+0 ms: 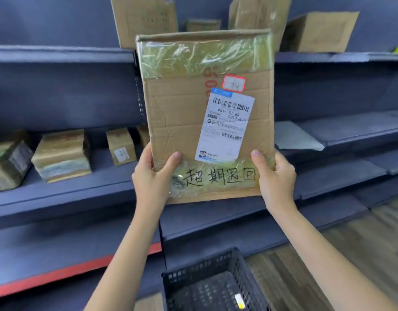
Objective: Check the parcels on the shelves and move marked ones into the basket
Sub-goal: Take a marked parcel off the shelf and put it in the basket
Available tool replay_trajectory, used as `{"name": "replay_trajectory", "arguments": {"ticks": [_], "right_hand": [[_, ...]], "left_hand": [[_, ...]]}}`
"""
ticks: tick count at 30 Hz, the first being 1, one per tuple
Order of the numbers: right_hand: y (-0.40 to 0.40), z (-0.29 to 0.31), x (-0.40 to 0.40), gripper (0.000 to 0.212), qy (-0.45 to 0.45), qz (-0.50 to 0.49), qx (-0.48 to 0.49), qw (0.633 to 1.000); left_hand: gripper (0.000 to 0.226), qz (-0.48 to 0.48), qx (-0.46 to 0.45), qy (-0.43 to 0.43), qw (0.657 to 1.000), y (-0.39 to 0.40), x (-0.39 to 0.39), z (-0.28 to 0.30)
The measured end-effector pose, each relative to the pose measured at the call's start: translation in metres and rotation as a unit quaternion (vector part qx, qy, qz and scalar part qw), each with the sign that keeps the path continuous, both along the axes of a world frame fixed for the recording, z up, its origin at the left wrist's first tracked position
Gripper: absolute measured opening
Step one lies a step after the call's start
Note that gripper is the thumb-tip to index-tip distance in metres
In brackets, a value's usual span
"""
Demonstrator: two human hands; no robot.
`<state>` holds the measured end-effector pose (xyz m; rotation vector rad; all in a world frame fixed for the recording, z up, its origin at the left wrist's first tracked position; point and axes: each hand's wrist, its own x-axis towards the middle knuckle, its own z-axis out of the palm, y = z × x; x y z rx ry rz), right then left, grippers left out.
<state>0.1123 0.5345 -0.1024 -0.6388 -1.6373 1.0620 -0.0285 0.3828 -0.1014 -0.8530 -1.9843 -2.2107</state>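
Perforated black plastic basket [207,286] below; both hands [153,176] clamp flat taped cardboard parcel [182,108].

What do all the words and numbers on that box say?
"超期退回": handwritten in black on the tape at the bottom of the parcel.
"661- C1 69": on the white shipping label.
Label's small print and barcodes: too blurred.
Red-edged sticker: unreadable.
Red print by it: partly hidden.

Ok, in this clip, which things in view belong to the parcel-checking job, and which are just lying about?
Belongs to the job:
- flat brown cardboard parcel with handwritten black marking, gripped by left hand and right hand
- black plastic mesh basket below
- taped cardboard boxes on the dark blue shelves, possibly unchecked

Just lying about:
- pale flat sheet on the right shelf
- wooden floor
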Motion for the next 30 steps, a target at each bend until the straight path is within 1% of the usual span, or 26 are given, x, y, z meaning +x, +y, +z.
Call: {"name": "replay_trajectory", "arguments": {"ticks": [2, 5, 10, 13, 15, 16, 17, 19, 21, 24, 26, 28, 30], "right_hand": [[-0.003, -0.029, -0.003, 0.003, -0.024, -0.003, -0.028, 0.999], [-0.007, -0.073, -0.014, 0.004, -0.045, -0.005, -0.068, 0.997], [-0.016, -0.152, -0.043, 0.023, -0.127, -0.023, -0.112, 0.985], [-0.024, -0.193, -0.059, 0.041, -0.170, -0.028, -0.140, 0.975], [-0.029, -0.213, -0.064, 0.044, -0.177, -0.031, -0.146, 0.973], [-0.030, -0.222, -0.066, 0.041, -0.176, -0.033, -0.153, 0.972], [-0.029, -0.230, -0.068, 0.037, -0.174, -0.036, -0.158, 0.971], [-0.024, -0.243, -0.070, 0.038, -0.172, -0.042, -0.161, 0.971], [-0.019, -0.246, -0.071, 0.038, -0.169, -0.048, -0.157, 0.972], [-0.013, -0.247, -0.074, 0.029, -0.158, -0.052, -0.165, 0.972], [-0.009, -0.248, -0.072, 0.028, -0.154, -0.043, -0.172, 0.972], [-0.006, -0.251, -0.069, 0.029, -0.159, -0.035, -0.176, 0.971], [-0.004, -0.255, -0.062, 0.038, -0.165, -0.027, -0.174, 0.970]], "left_hand": [[0.032, 0.011, -0.034, -0.022, 0.999, -0.003, 0.000, -0.027], [0.036, 0.027, -0.079, -0.049, 0.995, -0.009, -0.005, -0.068], [0.038, 0.039, -0.142, -0.132, 0.980, -0.022, -0.027, -0.142], [0.039, 0.050, -0.173, -0.180, 0.967, -0.030, -0.038, -0.180], [0.041, 0.058, -0.189, -0.193, 0.961, -0.033, -0.040, -0.197], [0.043, 0.059, -0.193, -0.195, 0.960, -0.033, -0.041, -0.205], [0.044, 0.060, -0.193, -0.195, 0.960, -0.031, -0.043, -0.212], [0.046, 0.064, -0.191, -0.200, 0.959, -0.026, -0.042, -0.224], [0.046, 0.069, -0.194, -0.201, 0.958, -0.023, -0.039, -0.229], [0.050, 0.082, -0.195, -0.200, 0.957, -0.017, -0.035, -0.232], [0.051, 0.095, -0.205, -0.198, 0.954, -0.014, -0.033, -0.232], [0.051, 0.109, -0.217, -0.203, 0.949, -0.011, -0.029, -0.234], [0.050, 0.116, -0.223, -0.213, 0.944, -0.010, -0.022, -0.235]]}}
